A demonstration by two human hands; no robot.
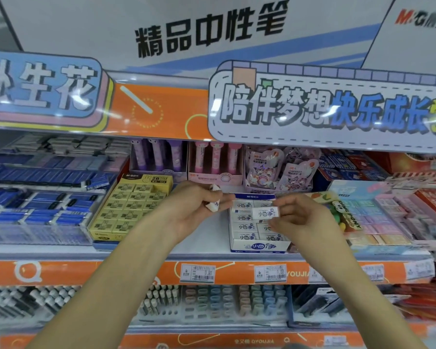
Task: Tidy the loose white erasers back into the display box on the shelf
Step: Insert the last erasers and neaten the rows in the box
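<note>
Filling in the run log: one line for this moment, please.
left hand: holds erasers | right hand: holds eraser over box | placement: not yet

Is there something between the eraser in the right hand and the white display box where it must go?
Nothing visible does. The right hand holds the eraser directly over the open display box, whose rows of erasers lie uncovered. The left hand, holding more erasers, stays off to the side.

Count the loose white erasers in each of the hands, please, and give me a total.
Left hand: 2 white erasers, gripped in the fingers.
Right hand: 1 white eraser, held over the display box.
Total: 3 loose erasers showing; any more hidden inside the left hand cannot be seen.
</note>
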